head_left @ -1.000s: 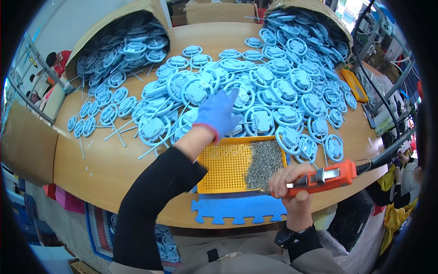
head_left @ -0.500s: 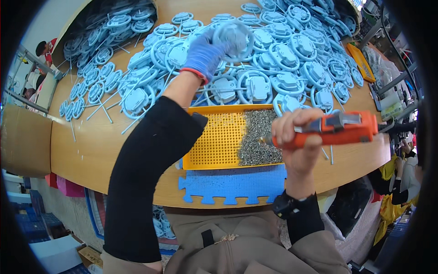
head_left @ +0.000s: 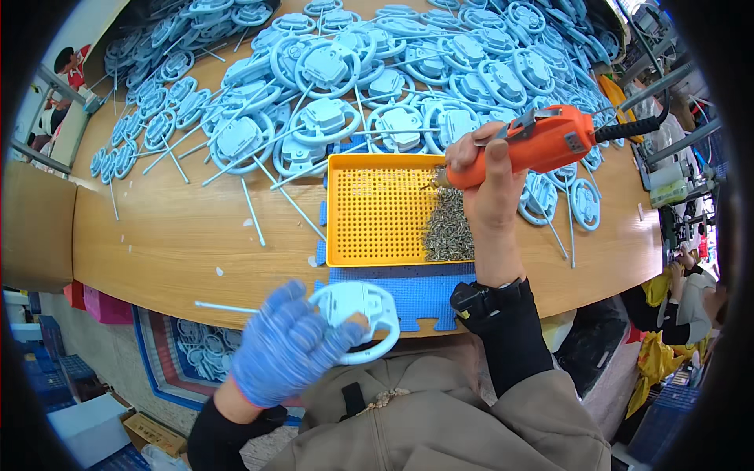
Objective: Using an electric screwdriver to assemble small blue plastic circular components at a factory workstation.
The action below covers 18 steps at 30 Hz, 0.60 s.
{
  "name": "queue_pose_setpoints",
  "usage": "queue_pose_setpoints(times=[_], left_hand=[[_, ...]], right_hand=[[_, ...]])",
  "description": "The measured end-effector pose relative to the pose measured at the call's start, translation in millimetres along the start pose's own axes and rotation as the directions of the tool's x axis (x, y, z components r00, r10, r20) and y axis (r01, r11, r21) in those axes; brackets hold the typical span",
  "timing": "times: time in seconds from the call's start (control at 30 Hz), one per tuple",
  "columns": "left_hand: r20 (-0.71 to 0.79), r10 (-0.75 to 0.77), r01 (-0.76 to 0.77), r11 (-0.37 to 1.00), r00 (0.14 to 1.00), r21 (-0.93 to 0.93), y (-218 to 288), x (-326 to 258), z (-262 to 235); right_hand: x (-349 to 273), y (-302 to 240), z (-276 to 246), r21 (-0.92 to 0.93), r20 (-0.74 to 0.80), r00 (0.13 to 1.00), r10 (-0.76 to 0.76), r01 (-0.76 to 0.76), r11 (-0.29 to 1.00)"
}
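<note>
Now we hold a pale blue ring-shaped plastic part (head_left: 357, 318) in our left hand (head_left: 287, 345), which wears a blue knitted glove; the fingers curl around its rim, close to our chest at the near table edge. It has a round hoop with a boxy block across its middle and a thin white stick jutting left. Our bare right hand (head_left: 491, 184) is wrapped tight around an orange electric screwdriver (head_left: 534, 145), tip over the small grey screws (head_left: 449, 228) in the orange perforated tray (head_left: 377, 212). Beyond lies a heap of matching blue ring parts (head_left: 377, 86) on the wooden table (head_left: 173, 235).
</note>
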<state>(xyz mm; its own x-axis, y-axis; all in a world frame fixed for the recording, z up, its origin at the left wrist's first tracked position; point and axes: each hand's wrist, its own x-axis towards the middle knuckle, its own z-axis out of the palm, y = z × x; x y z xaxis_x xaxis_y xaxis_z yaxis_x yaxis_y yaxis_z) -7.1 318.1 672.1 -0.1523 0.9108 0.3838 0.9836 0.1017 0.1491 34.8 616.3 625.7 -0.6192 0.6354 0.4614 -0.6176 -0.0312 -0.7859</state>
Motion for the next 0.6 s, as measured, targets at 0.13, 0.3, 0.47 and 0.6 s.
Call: queue_pose_setpoints(times=[0.13,0.3,0.47,0.6], left_hand=[[-0.054,-0.085,0.084,0.996,0.995,-0.017,21.3,-40.9,49.4],[0.006,-0.215,0.214,0.968,0.977,-0.129,35.8,-33.5,71.1],[-0.062,-0.276,0.259,0.946,0.959,-0.195,30.0,-19.9,72.9],[-0.051,-0.323,0.3,0.92,0.945,-0.252,28.8,-2.1,87.1]], right_hand=[[4.8,0.1,6.1,0.076,-0.079,0.997,-0.002,0.008,0.997],[3.8,2.0,2.8,0.074,-0.031,1.0,-0.006,0.008,0.997],[0.8,-3.1,5.3,0.048,-0.042,0.999,-0.033,0.035,0.998],[-5.1,-31.9,12.7,0.099,0.003,0.997,-0.081,0.08,0.992]])
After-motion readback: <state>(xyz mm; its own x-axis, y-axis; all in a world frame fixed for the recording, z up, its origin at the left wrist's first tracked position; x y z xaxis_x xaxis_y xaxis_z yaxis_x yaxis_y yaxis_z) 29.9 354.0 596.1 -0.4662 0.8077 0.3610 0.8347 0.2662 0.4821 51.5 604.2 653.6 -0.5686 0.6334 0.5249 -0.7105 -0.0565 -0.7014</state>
